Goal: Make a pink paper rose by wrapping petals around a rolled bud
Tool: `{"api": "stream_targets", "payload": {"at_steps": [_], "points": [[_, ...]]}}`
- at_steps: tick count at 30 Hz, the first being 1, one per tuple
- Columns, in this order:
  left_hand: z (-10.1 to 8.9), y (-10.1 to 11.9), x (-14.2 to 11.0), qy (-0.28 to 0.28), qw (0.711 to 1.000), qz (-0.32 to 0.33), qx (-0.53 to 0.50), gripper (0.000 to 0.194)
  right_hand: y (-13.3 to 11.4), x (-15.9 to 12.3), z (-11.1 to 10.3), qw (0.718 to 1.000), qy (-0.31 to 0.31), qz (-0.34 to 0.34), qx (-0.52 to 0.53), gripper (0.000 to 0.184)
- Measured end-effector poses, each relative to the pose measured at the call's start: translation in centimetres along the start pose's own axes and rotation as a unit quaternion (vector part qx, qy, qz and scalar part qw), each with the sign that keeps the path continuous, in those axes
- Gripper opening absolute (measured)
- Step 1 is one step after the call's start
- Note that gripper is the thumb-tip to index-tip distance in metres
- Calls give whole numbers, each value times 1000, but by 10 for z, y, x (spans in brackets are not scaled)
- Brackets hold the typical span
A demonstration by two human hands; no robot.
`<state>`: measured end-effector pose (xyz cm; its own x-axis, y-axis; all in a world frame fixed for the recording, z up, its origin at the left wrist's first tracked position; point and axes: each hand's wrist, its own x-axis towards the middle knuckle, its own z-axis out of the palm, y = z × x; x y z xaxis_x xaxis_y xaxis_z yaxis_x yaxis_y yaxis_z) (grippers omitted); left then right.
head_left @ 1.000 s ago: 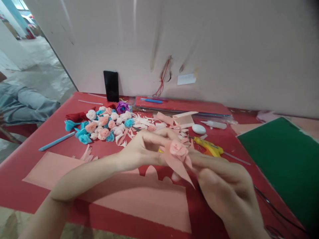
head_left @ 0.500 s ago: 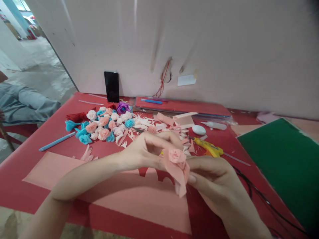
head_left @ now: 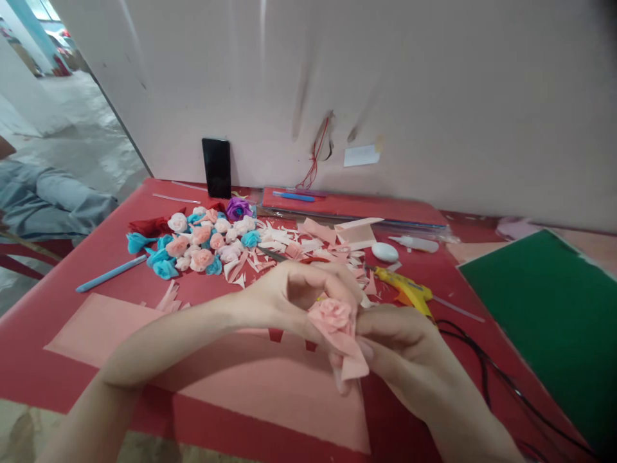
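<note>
Between my two hands is a pink paper rose (head_left: 333, 316), with a loose strip of paper hanging from its lower right. My left hand (head_left: 294, 296) is closed on the rose from the left and behind, some of its fingers hidden by the flower. From the right, my right hand (head_left: 400, 347) pinches the paper at the rose's edge, thumb in front. Below them lies a large pink paper sheet (head_left: 270, 399) with a cut upper edge. Behind my left hand, scissors (head_left: 272, 254) are partly visible among pink and white paper scraps (head_left: 277, 238).
A pile of paper flowers (head_left: 202, 238) sits at the left back, near a blue pen (head_left: 110, 273). A yellow glue gun (head_left: 405, 284) with a black cable lies right of my hands. Further right is a green sheet (head_left: 540, 321). A phone (head_left: 216, 168) leans on the wall.
The rose has turned and dropped slightly, and its paper strip now lies wrapped closer around the flower. Both hands have shifted a little with it, still holding it.
</note>
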<state>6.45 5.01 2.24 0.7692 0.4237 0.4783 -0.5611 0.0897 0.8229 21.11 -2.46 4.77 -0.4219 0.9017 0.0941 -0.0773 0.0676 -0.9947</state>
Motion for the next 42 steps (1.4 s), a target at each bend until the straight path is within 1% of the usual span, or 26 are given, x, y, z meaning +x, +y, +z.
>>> {"api": "stream_targets", "payload": {"at_steps": [2,5,6,8,10,13,17,20,23,26,30,33,36,39,42], "points": [[0,0,-1,-2,1000,-11,-8,15,1,1,-1,1000,-8,-8,29,20],[1,1,-1,-9,1000,-17,-15,16,4,1,-1,997,-16,2,75,13],[1,1,-1,-14,1000,-17,-16,15,5,1,-1,995,-18,22,92,11],[0,3,-1,-25,999,-19,-17,12,6,1,0,989,-27,37,138,8],[0,5,-1,-27,999,-37,-23,10,8,2,1,983,-24,62,173,7],[-1,7,0,-32,997,-62,-29,13,9,5,2,978,-26,87,187,9],[-1,6,1,-35,996,-69,-45,17,8,7,2,986,-38,45,153,5],[0,4,1,2,996,-77,-45,22,6,6,0,991,-48,11,125,9],[0,-1,2,45,998,-32,-20,21,5,3,-1,997,-21,-18,67,13],[-1,-7,3,55,998,29,8,20,6,2,0,999,11,-42,24,18],[1,-10,3,85,993,72,39,21,9,2,3,994,70,-80,-30,19],[3,-9,2,101,990,85,48,28,7,3,7,986,105,-108,-77,18],[4,-8,2,117,986,94,67,29,3,3,10,971,156,-132,-127,23],[3,-8,2,129,980,115,97,24,-1,3,11,946,199,-171,-191,29],[4,-6,1,140,965,144,169,13,-2,2,12,913,230,-212,-260,36]]}}
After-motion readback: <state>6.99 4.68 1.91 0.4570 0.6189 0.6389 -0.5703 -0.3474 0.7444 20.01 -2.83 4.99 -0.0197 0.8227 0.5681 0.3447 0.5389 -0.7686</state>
